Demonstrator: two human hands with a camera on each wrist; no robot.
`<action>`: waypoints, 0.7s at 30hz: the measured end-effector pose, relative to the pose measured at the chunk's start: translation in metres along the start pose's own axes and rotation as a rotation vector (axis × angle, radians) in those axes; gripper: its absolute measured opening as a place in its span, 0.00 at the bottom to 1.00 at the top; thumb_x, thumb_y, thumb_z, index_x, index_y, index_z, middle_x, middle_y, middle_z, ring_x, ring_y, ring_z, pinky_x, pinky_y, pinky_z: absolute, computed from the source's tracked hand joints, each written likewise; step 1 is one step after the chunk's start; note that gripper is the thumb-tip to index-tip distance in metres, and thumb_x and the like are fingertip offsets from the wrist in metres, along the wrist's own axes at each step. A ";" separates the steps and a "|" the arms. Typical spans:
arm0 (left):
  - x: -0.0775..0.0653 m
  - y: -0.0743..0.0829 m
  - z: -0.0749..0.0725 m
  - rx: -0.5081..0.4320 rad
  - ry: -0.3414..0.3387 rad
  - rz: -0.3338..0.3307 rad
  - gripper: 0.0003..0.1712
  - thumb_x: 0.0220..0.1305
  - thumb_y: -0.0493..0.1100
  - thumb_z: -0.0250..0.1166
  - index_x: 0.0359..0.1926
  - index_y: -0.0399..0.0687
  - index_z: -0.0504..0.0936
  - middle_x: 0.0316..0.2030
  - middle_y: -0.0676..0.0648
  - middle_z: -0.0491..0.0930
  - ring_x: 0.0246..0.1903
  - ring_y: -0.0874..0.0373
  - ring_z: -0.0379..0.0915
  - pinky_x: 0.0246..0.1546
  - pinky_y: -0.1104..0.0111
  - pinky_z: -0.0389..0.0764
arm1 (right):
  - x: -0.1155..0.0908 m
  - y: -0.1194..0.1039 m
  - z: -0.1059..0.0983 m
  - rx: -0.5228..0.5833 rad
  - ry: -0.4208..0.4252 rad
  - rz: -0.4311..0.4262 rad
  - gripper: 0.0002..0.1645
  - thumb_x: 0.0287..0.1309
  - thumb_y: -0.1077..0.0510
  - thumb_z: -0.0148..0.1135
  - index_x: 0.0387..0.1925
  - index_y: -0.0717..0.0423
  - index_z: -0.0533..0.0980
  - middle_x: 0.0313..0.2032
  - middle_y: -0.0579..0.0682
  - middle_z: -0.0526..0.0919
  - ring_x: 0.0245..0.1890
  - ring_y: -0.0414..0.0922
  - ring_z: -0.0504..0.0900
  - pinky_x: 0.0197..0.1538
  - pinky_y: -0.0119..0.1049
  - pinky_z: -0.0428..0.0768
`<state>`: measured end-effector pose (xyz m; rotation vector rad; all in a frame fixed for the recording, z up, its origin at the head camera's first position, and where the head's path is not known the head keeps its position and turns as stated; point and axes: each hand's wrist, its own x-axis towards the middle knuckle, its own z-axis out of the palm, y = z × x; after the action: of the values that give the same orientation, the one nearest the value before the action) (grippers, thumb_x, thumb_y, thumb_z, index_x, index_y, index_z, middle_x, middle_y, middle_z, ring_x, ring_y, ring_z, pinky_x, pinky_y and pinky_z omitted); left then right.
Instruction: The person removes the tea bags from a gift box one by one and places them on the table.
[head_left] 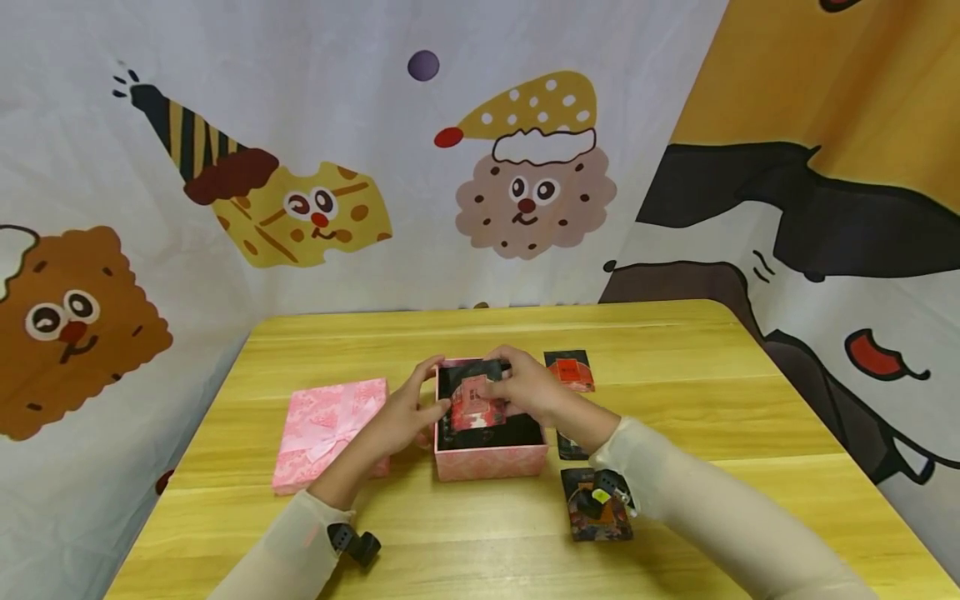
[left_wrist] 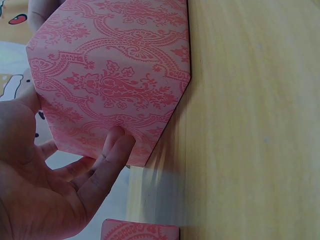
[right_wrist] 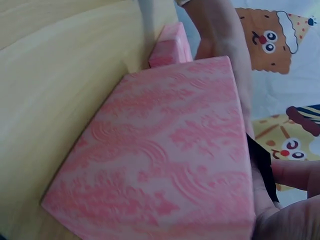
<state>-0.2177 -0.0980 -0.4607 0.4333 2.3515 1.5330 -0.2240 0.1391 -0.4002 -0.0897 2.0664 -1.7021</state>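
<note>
A pink patterned box (head_left: 491, 463) with a dark inside stands without its lid mid-table. My left hand (head_left: 405, 414) grips its left wall, with the thumb over the rim; in the left wrist view several fingers (left_wrist: 107, 167) lie against the outside. My right hand (head_left: 528, 385) pinches a small dark-and-red flat packet (head_left: 474, 404) over the box opening. In the right wrist view a dark edge of the packet (right_wrist: 263, 167) shows between thumb and finger, while the box wall (right_wrist: 160, 155) hides much of the rest.
The pink lid (head_left: 330, 429) with a bow lies left of the box. To the right are similar packets: one at the back (head_left: 570, 371), one partly under the right forearm (head_left: 572, 446), and one in front (head_left: 596, 508). A printed cloth (head_left: 420, 208) hangs behind the table.
</note>
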 end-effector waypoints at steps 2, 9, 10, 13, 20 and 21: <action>0.000 0.000 0.000 0.001 0.004 0.002 0.43 0.75 0.47 0.63 0.81 0.67 0.50 0.80 0.39 0.51 0.30 0.47 0.81 0.27 0.53 0.87 | -0.002 -0.003 -0.005 -0.005 0.011 0.004 0.26 0.67 0.67 0.65 0.63 0.60 0.67 0.37 0.56 0.80 0.32 0.45 0.83 0.32 0.39 0.86; 0.000 0.001 0.001 -0.010 0.016 -0.013 0.42 0.75 0.43 0.63 0.80 0.69 0.51 0.79 0.38 0.52 0.32 0.48 0.84 0.27 0.53 0.88 | -0.010 -0.013 -0.030 0.031 0.012 -0.024 0.28 0.71 0.66 0.61 0.68 0.57 0.65 0.34 0.52 0.79 0.31 0.45 0.79 0.32 0.38 0.77; 0.000 0.001 0.002 -0.009 0.017 -0.017 0.42 0.75 0.43 0.63 0.80 0.70 0.51 0.79 0.38 0.52 0.32 0.48 0.84 0.27 0.54 0.88 | -0.011 -0.013 -0.034 0.035 0.015 -0.027 0.28 0.71 0.66 0.61 0.69 0.57 0.65 0.34 0.52 0.78 0.31 0.45 0.78 0.32 0.37 0.77; 0.000 0.001 0.002 -0.002 0.021 -0.018 0.43 0.75 0.43 0.63 0.80 0.71 0.51 0.79 0.39 0.52 0.30 0.48 0.83 0.28 0.54 0.88 | -0.012 -0.012 -0.045 0.039 0.027 -0.032 0.29 0.71 0.65 0.61 0.69 0.57 0.64 0.32 0.51 0.78 0.29 0.45 0.75 0.33 0.37 0.77; -0.001 0.001 0.001 0.009 0.022 -0.016 0.44 0.74 0.45 0.64 0.81 0.72 0.51 0.80 0.42 0.52 0.29 0.43 0.79 0.28 0.54 0.87 | -0.016 -0.012 -0.067 0.056 0.061 -0.026 0.36 0.73 0.64 0.60 0.74 0.61 0.55 0.29 0.48 0.77 0.24 0.42 0.70 0.28 0.34 0.74; -0.001 0.001 0.001 0.006 0.020 -0.013 0.44 0.74 0.45 0.65 0.81 0.71 0.51 0.80 0.41 0.52 0.29 0.42 0.79 0.28 0.55 0.87 | -0.017 -0.012 -0.070 0.063 0.069 -0.024 0.35 0.73 0.65 0.60 0.74 0.61 0.55 0.30 0.48 0.78 0.24 0.41 0.72 0.28 0.33 0.75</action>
<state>-0.2165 -0.0975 -0.4598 0.4055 2.3705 1.5319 -0.2386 0.2057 -0.3746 -0.0362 2.0668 -1.8064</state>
